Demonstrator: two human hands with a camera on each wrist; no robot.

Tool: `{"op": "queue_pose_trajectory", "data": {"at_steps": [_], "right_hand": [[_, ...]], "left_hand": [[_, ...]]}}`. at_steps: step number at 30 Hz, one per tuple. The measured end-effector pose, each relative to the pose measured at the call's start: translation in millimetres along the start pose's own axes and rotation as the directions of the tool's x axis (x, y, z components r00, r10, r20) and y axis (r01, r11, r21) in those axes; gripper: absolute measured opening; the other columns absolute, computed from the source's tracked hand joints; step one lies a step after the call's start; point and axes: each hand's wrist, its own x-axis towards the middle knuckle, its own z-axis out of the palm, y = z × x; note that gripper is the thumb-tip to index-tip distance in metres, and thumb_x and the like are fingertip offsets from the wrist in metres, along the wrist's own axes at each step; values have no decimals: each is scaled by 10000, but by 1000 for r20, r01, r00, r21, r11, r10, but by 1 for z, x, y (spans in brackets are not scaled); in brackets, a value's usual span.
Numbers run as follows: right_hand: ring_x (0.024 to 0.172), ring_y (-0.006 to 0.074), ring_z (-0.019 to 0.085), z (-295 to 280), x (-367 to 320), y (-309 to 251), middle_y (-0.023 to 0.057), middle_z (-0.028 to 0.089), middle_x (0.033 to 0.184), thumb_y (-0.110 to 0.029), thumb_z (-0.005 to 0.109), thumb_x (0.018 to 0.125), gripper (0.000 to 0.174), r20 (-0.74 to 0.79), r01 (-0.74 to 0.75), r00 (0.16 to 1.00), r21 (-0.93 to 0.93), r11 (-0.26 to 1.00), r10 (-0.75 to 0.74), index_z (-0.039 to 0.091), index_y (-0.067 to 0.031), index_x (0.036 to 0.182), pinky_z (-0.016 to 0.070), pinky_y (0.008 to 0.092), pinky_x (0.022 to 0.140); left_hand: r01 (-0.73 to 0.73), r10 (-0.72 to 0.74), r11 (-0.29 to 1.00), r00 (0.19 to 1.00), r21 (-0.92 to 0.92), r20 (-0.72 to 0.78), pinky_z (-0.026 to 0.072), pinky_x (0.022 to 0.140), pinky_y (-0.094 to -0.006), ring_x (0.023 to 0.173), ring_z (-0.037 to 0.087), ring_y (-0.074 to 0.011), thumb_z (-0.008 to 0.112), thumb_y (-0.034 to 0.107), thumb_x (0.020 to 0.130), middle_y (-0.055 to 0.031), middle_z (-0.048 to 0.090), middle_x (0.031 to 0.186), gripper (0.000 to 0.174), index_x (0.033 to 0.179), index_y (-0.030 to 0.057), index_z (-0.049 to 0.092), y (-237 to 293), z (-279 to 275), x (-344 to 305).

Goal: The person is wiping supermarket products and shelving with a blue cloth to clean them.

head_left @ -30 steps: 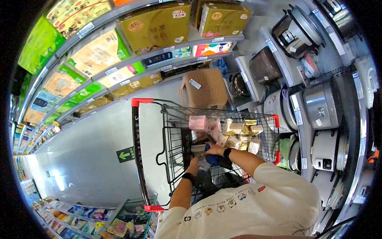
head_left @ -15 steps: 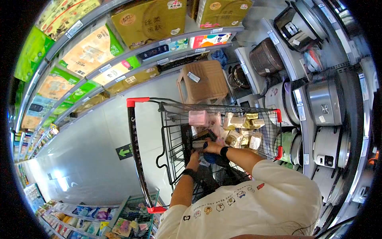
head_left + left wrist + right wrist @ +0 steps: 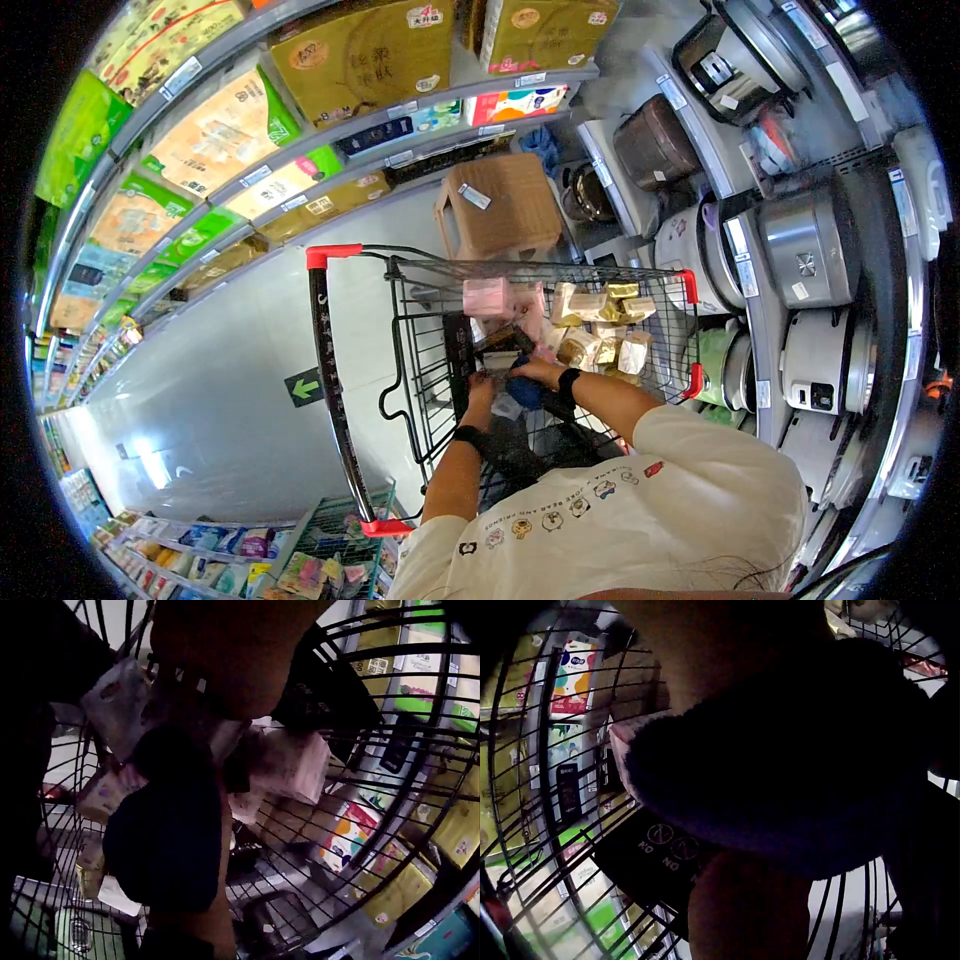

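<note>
Both hands reach down into a black wire shopping cart. My right hand grips a dark blue fuzzy thing, which fills much of the right wrist view; its kind does not show. Beside it, my left hand is low by the black panel at the handle end; I cannot tell whether its fingers hold anything. A clear plastic wrapping shows near the left hand. Pink packs lie beyond the hands, and several gold-and-white packs fill the cart's far end.
Shelves of tissue packs run along the upper left. Rice cookers line the shelves on the right. A brown plastic stool stands just past the cart. A green arrow sign marks the floor near the cart handle.
The right hand has drawn back slightly toward the body, and more of the dark blue thing shows. The grey item between the hands half a second ago is less visible. The cart has shifted slightly left in view.
</note>
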Motion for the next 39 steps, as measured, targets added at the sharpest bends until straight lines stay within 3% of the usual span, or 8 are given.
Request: {"op": "queue_pose_trajectory", "data": {"at_steps": [8, 17, 21, 23, 26, 35, 37, 39], "right_hand": [[658, 151, 613, -6, -35, -6, 60, 639, 851, -272, 624, 820, 287, 58, -201, 979, 115, 973, 195, 613, -34, 980, 492, 263, 550], [652, 142, 608, -38, -48, 55, 35, 623, 807, -296, 612, 821, 288, 48, 48, 997, 221, 974, -59, 596, -56, 978, 505, 265, 565], [635, 145, 618, -61, -106, 48, 33, 626, 789, -314, 613, 821, 284, 91, 25, 994, 385, 922, -65, 602, -78, 977, 518, 254, 569], [689, 155, 616, -74, -130, 63, 51, 619, 834, -354, 640, 796, 339, 45, 784, 620, -57, 618, -783, 588, -83, 994, 524, 288, 607], [778, 169, 604, -98, -168, 84, 76, 584, 937, -348, 665, 773, 468, 439, 112, 816, 518, 848, -376, 499, -96, 1130, 528, 300, 600], [842, 195, 630, -73, -351, 85, 113, 582, 1012, -238, 600, 827, 420, 215, 374, 847, 408, 833, -486, 452, -97, 1194, 556, 299, 689], [836, 197, 635, -69, -346, 105, 121, 587, 1021, -217, 584, 831, 380, 215, 683, 605, 354, 639, -766, 477, -81, 1169, 559, 294, 689], [846, 197, 641, -55, -398, 100, 130, 588, 1063, -162, 544, 837, 344, 349, 392, 688, 560, 730, -636, 494, -49, 1158, 564, 291, 686]], "left_hand": [[9, 17, 953, 996, -303, 84, 481, 711, -375, 768, 560, -204, 543, 134, 783, -90, 562, 833, 499, 1264, 85, 422, 39, 12, -71], [-521, 548, 812, 836, 265, -37, 439, 874, -398, 1051, 531, -365, 606, 135, 696, -218, 532, 1167, 618, 1280, 32, 430, 19, 48, -86], [-635, 799, 508, 600, 582, -42, 375, 945, -439, 1157, 455, -356, 649, 158, 666, -197, 427, 1299, 682, 1301, 72, 416, 3, 79, -117], [-671, 859, 442, 507, 595, -66, 297, 995, -494, 1225, 374, -365, 677, 167, 642, -207, 352, 1349, 748, 1326, 90, 384, 18, 95, -194], [-757, 910, 385, 406, 527, -82, 309, 1005, -396, 1219, 329, -403, 621, 63, 707, -253, 381, 1252, 733, 1364, 48, 297, 13, 119, -270], [-875, 979, 197, 153, 442, -135, 285, 1014, -456, 1215, 311, -454, 498, -64, 640, -309, 310, 1314, 759, 1367, 62, 319, -7, 157, -442], [-847, 993, 51, -13, 529, -117, 261, 1031, -437, 1256, 283, -430, 504, -74, 634, -285, 307, 1332, 754, 1359, 42, 330, -20, 156, -480], [-810, 989, -42, -118, 585, -93, 274, 1019, -454, 1282, 244, -448, 512, -78, 646, -294, 210, 1392, 728, 1345, 69, 372, -37, 153, -521]]}}
